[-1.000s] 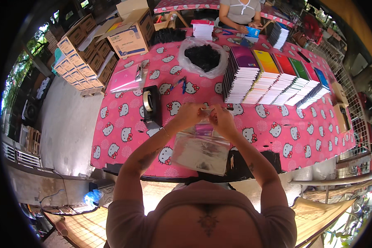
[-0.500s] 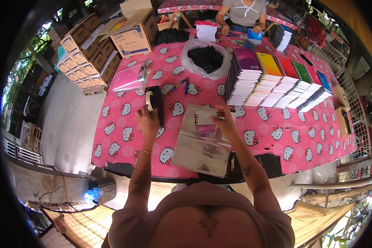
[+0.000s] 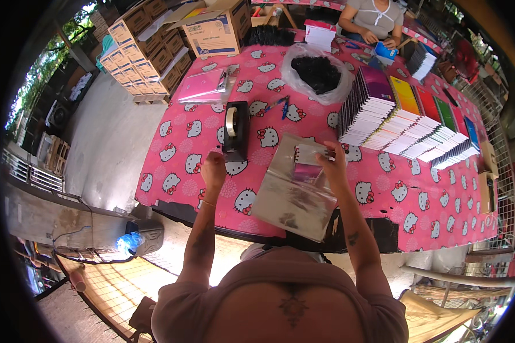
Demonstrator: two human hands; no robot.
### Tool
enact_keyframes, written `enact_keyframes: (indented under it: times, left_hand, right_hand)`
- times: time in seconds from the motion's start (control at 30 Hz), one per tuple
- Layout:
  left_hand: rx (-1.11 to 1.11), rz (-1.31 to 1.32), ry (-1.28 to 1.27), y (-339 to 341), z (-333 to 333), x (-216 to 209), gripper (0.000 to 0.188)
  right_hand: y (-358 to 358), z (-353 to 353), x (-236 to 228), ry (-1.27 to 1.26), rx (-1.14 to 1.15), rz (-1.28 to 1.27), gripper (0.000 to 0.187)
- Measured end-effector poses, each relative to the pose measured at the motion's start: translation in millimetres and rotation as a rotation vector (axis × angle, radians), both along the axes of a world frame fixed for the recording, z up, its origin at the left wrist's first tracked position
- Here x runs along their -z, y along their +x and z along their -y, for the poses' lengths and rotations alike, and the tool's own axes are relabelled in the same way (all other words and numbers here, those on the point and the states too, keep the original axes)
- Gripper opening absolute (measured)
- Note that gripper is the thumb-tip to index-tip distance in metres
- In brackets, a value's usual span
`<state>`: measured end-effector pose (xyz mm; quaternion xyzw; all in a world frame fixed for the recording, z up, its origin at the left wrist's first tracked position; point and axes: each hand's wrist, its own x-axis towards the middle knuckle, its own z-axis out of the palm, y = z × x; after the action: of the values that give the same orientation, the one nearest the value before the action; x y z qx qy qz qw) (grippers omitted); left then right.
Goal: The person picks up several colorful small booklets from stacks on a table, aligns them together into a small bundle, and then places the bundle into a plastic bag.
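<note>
My left hand (image 3: pixel 213 170) is closed, its fingers pinched together just at the near left of a black tape dispenser (image 3: pixel 241 146) that carries a roll of clear tape (image 3: pixel 230 122). Whether a strip of tape is between the fingers is too small to make out. Clear plastic bags (image 3: pixel 289 200) lie flat before me near the table edge. On them is a small spiral notebook (image 3: pixel 306 172), white above and purple below, seemingly inside plastic. My right hand (image 3: pixel 333 164) grips the notebook's upper right edge, thumb and fingers closed on it.
Stacked spiral notebooks (image 3: pixel 372 117) in several colours stand at the right. A plastic bag of black pieces (image 3: pixel 317 74), blue scissors (image 3: pixel 285 108) and pink packets (image 3: pixel 203 86) lie farther back. Cartons (image 3: pixel 214 34) stand far left. Across the table a person (image 3: pixel 372 23) handles a blue notebook.
My left hand has come off the tape roll and drawn back toward me, its fingers now closed. My right hand stays on the small notebook. The whole view has shifted slightly.
</note>
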<state>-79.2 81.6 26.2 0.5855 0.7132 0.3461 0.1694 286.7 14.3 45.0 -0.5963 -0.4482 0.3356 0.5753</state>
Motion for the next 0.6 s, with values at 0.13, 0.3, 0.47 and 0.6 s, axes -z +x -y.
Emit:
enact_keyframes:
  times: [0.13, 0.3, 0.47, 0.6]
  left_hand:
    - [0.294, -0.484, 0.150, 24, -12, -72, 0.007]
    - [1.312, -0.098, 0.170, 158, -31, -149, 0.009]
    - [1.556, -0.653, -0.039, 240, -82, -134, 0.013]
    - [1.631, -0.144, -0.619, 235, -129, -84, 0.019]
  right_hand:
    - [1, 3, -6, -0.021, 0.013, -0.050, 0.047]
    - [-6, 4, -7, -0.033, 0.047, -0.053, 0.049]
    - [-2, 5, -3, 0.001, 0.065, -0.124, 0.048]
    - [-5, 4, 2, 0.036, 0.053, -0.123, 0.054]
